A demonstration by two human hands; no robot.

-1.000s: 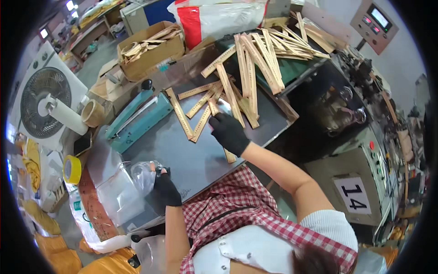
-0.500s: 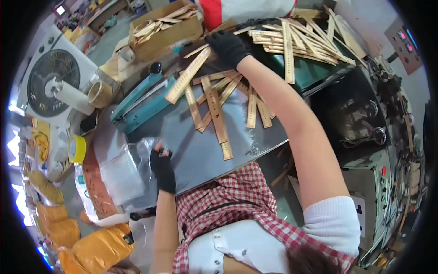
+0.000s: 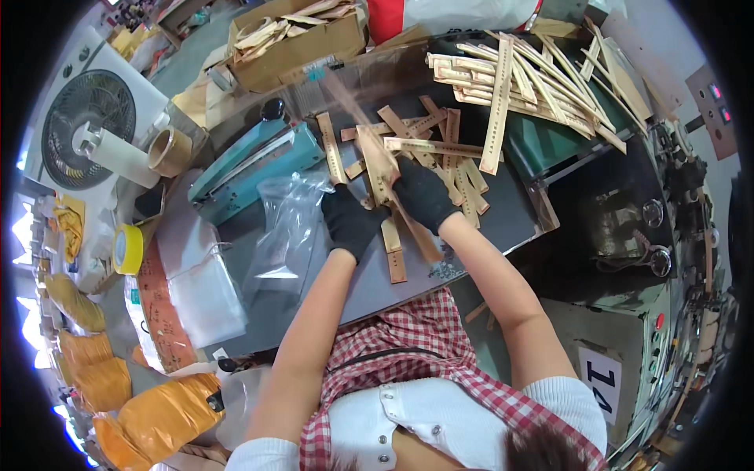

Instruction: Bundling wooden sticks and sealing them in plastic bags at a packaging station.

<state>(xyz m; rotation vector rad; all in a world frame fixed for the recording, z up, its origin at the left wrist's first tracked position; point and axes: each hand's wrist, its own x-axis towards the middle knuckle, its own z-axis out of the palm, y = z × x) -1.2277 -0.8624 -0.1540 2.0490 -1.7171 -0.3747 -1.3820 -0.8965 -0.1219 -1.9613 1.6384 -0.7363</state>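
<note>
My left hand, in a black glove with bare fingertips, is closed at the mouth of a clear plastic bag. Its fingertips meet a wooden strip in the middle of the grey table. Close on its right, my right hand, also black-gloved, is closed round a thin wooden strip that is smeared by motion. Several flat wooden strips with rows of dark marks lie crossed beyond and beside both hands. Another strip sticks out below my left hand.
A blue bar sealer stands left of the strips. Flat clear bags lie at the table's left edge, near yellow tape. More strips are heaped on a green surface at the far right. Behind stands a cardboard box of strips.
My right hand has come back from the far side to the middle with a strip. My left hand has moved right and away from me, and the plastic bag has shifted with it.
</note>
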